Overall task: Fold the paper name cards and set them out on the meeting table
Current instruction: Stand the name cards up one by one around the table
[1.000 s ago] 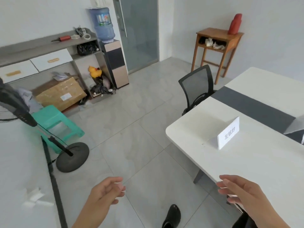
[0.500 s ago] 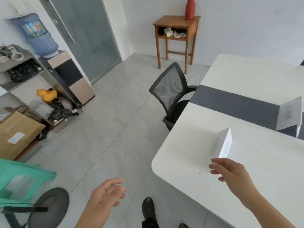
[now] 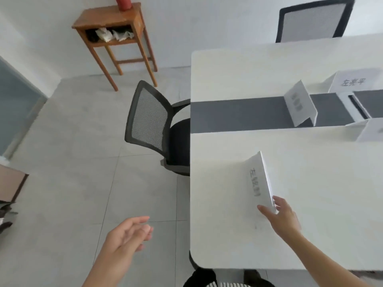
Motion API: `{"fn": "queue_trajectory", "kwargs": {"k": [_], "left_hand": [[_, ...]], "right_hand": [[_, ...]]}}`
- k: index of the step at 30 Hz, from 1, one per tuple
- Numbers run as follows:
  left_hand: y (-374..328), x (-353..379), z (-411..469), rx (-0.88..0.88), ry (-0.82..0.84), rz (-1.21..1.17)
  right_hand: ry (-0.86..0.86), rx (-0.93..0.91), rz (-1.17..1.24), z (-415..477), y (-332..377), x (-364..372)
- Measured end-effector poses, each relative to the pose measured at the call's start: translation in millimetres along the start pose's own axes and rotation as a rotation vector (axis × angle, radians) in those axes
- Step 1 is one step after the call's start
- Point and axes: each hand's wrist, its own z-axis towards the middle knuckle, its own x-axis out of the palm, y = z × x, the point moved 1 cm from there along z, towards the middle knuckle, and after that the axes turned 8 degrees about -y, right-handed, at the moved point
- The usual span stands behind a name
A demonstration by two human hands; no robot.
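Observation:
A folded white name card (image 3: 257, 181) with black characters stands like a tent on the near part of the white meeting table (image 3: 331, 204). My right hand (image 3: 283, 217) pinches its near end, thumb on the left face and fingers on the right face. My left hand (image 3: 128, 233) hovers over the floor left of the table, fingers loosely curled, holding nothing. A second folded card (image 3: 299, 103) stands on the table's dark grey strip. A third card (image 3: 352, 81) stands farther back at the right, and another (image 3: 371, 130) is cut off at the right edge.
A black mesh office chair (image 3: 153, 125) is tucked against the table's left side. Another chair (image 3: 315, 19) stands behind the far edge. A small wooden side table (image 3: 114, 23) with crumpled paper sits by the wall. My feet show below the table's near edge.
The view has swung right and moved closer to the table. My right hand reached forward and took hold of the near name card's end. My left hand stayed low over the floor.

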Motion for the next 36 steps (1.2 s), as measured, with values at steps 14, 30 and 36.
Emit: {"fn": "queue_trajectory", "kwargs": {"k": [14,30,36], "left_hand": [[-102.5,63.1,66.6,0.342,0.43,0.162],[-134.5,237.4,-149.2,0.622,1.082,0.188],[-109.7,311.7,-253.9,0.417,1.368,0.161]], "right_hand": [[-0.265,-0.084,0.45,-69.3,21.9,-71.7],[-0.531,-0.212,0.93,-300.2,-115.9,-233.5],[-0.812,-0.078,1.031,-358.6,-204.1,-279.5]]}}
